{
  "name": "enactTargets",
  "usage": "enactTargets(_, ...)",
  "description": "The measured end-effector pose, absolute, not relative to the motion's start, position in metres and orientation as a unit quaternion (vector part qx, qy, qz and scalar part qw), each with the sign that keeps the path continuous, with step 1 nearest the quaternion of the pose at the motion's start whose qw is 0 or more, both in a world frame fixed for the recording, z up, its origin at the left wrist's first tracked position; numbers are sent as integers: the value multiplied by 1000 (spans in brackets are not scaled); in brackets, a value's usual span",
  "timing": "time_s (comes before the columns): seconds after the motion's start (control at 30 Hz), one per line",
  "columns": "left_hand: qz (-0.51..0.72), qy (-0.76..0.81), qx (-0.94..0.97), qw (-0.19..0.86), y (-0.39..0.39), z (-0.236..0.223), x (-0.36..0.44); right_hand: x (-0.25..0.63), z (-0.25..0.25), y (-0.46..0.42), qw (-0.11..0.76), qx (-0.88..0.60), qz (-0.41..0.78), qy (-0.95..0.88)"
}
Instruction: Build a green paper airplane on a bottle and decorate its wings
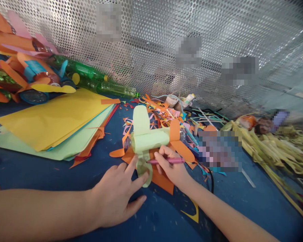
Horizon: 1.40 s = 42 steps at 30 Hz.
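Observation:
A small bottle wrapped in pale green paper [151,140] lies on its side, shaped like a plane. One green paper wing [141,120] points away from me, and the other wing [144,179] reaches toward me. Orange paper flaps [175,129] stick out at its right end, and more orange strips at the left. My left hand [118,191] rests with fingers spread, fingertips on the near wing. In my right hand [170,166] is a pink pen [170,161], its tip at the near wing. Beneath the wing lies an orange paper sheet [164,179].
Stacked coloured paper [50,117] lies at left, below green plastic bottles [96,80] and other paper-covered bottles [40,74]. Paper scraps [161,112] are heaped behind the plane. Dried husks [270,151] spread at right. A perforated metal screen [151,33] rises behind the blue surface [91,178].

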<state>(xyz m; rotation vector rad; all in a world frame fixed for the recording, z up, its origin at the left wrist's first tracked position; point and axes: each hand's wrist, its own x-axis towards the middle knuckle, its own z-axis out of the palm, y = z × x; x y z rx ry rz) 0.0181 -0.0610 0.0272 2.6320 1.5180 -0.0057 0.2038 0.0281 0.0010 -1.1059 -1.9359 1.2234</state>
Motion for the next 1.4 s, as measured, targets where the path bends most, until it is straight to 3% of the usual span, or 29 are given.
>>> enactTargets(0.47,6,502,863,54,-62,27,17,201,9,26,313,-396,509,-697)
enactTargets(1.4,-1,499,865,49,-62,26,17,203,0,30,300,-416,463,-723)
